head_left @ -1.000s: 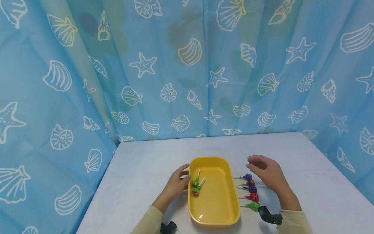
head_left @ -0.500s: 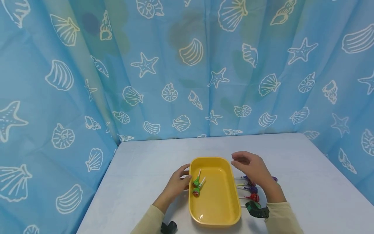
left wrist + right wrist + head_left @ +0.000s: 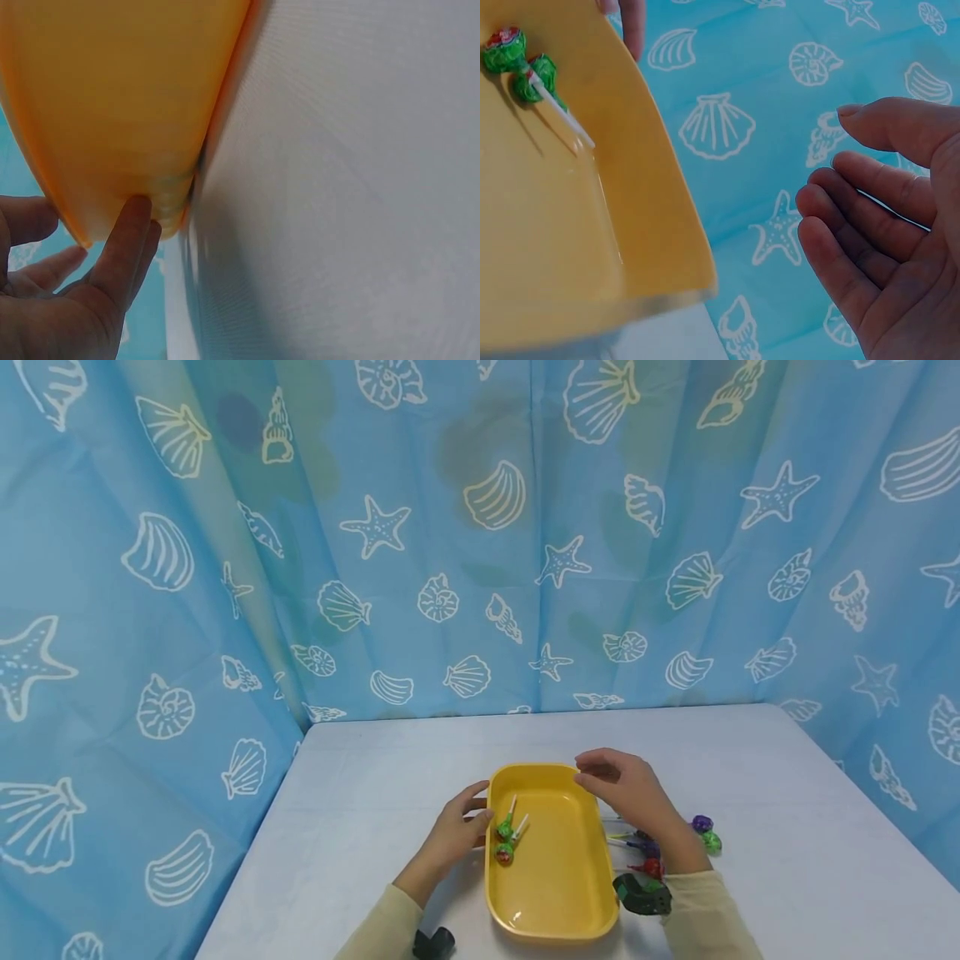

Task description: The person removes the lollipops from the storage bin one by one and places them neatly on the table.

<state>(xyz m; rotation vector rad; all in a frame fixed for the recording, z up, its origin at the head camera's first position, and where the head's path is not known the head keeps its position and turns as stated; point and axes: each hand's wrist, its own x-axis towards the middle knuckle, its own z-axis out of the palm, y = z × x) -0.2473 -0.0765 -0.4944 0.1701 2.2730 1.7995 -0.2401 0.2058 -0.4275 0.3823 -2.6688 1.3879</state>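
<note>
A yellow tray stands on the table, with two green-wrapped lollipops lying inside along its left wall. My left hand is at the tray's left side, its fairly straight fingers against the outer wall and the thumb by the rim. Nothing is in my right hand, which hovers over the far right corner of the tray with fingers loosely bent and thumb apart. Beneath the right forearm lie several lollipops, among them a red one; the arm partly hides this row.
Right of the forearm lie a purple lollipop and a green lollipop. A white table carries everything. Behind and to both sides hangs a blue curtain with shell prints. Dark cameras are strapped at both wrists.
My right hand has moved left, from beside the row of lollipops to the tray's far right corner, uncovering the purple and green lollipops at right. The left hand has stayed put.
</note>
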